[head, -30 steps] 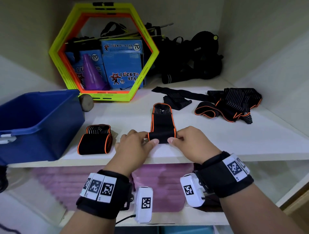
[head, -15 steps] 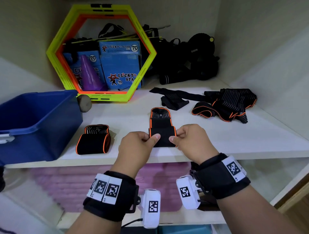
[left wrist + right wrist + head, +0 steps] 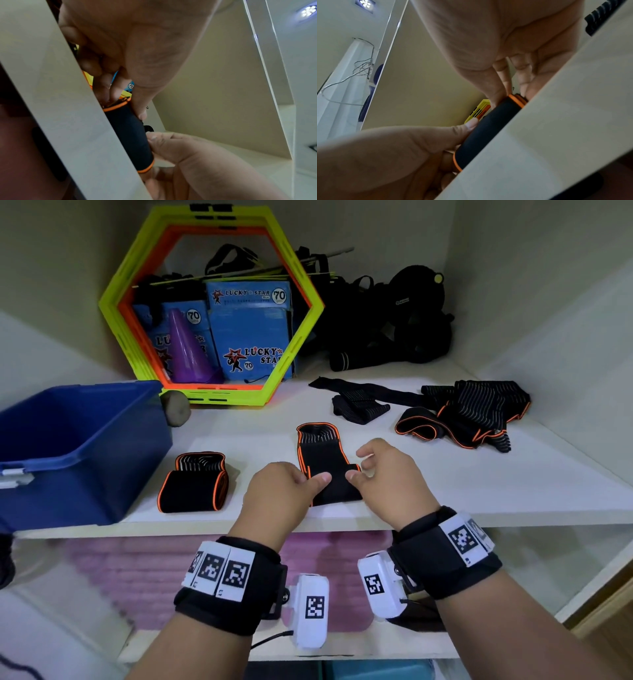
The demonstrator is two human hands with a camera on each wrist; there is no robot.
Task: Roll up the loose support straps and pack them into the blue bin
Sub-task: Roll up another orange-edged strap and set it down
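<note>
1. The strap being rolled (image 3: 325, 470) is black with orange edging and lies near the front edge of the shelf (image 3: 445, 494), its rolled end toward the person and its unrolled tail running away toward the back; in the left wrist view the roll (image 3: 130, 136) shows as a firm dark cylinder at the shelf edge.
2. The left hand (image 3: 281, 494) holds the roll's left end, thumb on top and fingers curled behind it; the right hand (image 3: 390, 477) pinches the right end with its thumb, while its index finger is lifted off the strap.
3. The step in hand, as I judge it, is the rolling of the second strap; part of its length is not yet wound.
4. One finished roll (image 3: 193, 482) sits on the shelf just left of the hands, not yet in the blue bin (image 3: 85, 446), which stands at the shelf's left end.
5. More loose straps (image 3: 472, 412) lie heaped at the right rear, well apart from the hands; so the task looks early.
6. The next move likely calls for both thumbs to keep the roll tight and level while the fingers turn it forward; uneven pressure could let the roll skew.
</note>
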